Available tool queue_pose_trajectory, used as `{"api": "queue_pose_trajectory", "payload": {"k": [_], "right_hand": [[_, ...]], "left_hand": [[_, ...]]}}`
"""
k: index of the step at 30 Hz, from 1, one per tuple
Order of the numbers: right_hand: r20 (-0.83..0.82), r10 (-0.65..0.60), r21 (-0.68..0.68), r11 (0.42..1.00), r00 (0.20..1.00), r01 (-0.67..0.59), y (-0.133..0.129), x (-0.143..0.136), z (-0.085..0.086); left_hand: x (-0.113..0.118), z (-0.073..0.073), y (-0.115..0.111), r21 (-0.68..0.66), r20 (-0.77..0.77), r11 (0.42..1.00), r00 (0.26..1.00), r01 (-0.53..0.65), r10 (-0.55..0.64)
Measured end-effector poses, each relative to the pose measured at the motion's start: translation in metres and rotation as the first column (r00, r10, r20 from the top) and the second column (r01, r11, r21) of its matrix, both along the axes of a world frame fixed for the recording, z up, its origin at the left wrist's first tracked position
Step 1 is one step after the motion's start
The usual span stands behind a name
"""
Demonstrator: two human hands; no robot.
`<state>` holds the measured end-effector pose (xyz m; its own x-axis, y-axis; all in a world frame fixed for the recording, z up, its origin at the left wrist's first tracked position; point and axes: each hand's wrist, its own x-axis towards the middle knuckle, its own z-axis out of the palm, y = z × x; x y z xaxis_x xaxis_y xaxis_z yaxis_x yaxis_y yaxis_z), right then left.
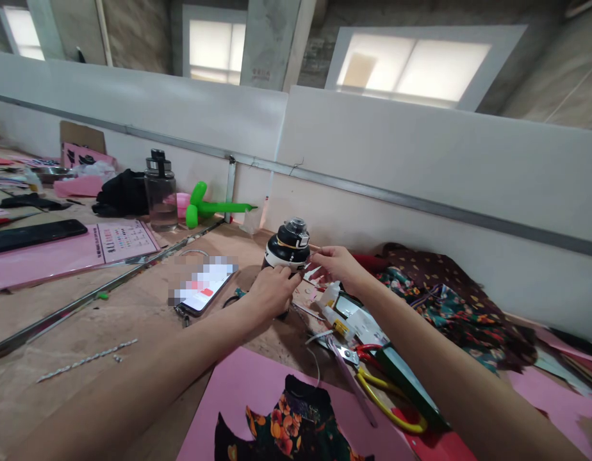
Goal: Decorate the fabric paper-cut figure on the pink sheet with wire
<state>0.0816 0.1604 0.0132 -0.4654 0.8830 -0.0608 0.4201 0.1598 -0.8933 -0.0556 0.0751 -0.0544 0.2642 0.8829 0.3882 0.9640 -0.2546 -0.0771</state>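
Note:
A black bottle (287,248) with a clear-topped lid and a white band stands upright on the table. My left hand (273,289) lies against its near side, fingers curled on the lower body. My right hand (338,265) is beside the bottle's right side, thumb and forefinger pinched; what they hold, if anything, is too small to make out. Below the hands, a pink sheet (238,390) carries a dark floral fabric cutout (289,422). Yellow-and-red-handled scissors (392,397) and small glue bottles (339,320) lie under my right forearm.
A lit phone (207,288) lies left of the bottle. Farther left are a twisted cord (87,360), a metal strip (108,282) and a clear water bottle (161,195). A green balloon shape (219,207) rests by the white partition (421,160). Patterned fabric (435,307) is heaped right.

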Motion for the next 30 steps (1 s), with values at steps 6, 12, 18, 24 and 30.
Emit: {"api": "queue_pose_trajectory", "payload": {"k": [6, 12, 18, 24, 30], "right_hand": [[-0.031, 0.016, 0.023, 1.000, 0.999, -0.015, 0.009, -0.005, -0.002], [-0.034, 0.020, 0.057, 0.998, 0.999, -0.018, 0.016, -0.008, -0.001], [-0.028, -0.016, 0.119, 0.993, 0.999, 0.019, 0.021, -0.008, 0.003], [0.028, -0.046, 0.214, 0.976, 0.999, 0.039, 0.025, -0.001, 0.005], [0.190, -0.009, 0.164, 0.986, 0.982, -0.022, 0.026, 0.000, 0.003]], "left_hand": [[0.000, 0.002, -0.001, -0.014, -0.006, 1.000, 1.000, 0.001, -0.001], [0.000, 0.003, -0.002, -0.024, -0.017, 1.000, 1.000, 0.003, -0.003], [0.000, 0.001, -0.001, -0.027, -0.019, 1.000, 1.000, 0.006, -0.007], [0.000, 0.000, -0.001, -0.019, -0.010, 1.000, 1.000, 0.009, -0.009], [0.000, -0.001, 0.000, -0.016, -0.009, 1.000, 1.000, 0.006, -0.006]]}}
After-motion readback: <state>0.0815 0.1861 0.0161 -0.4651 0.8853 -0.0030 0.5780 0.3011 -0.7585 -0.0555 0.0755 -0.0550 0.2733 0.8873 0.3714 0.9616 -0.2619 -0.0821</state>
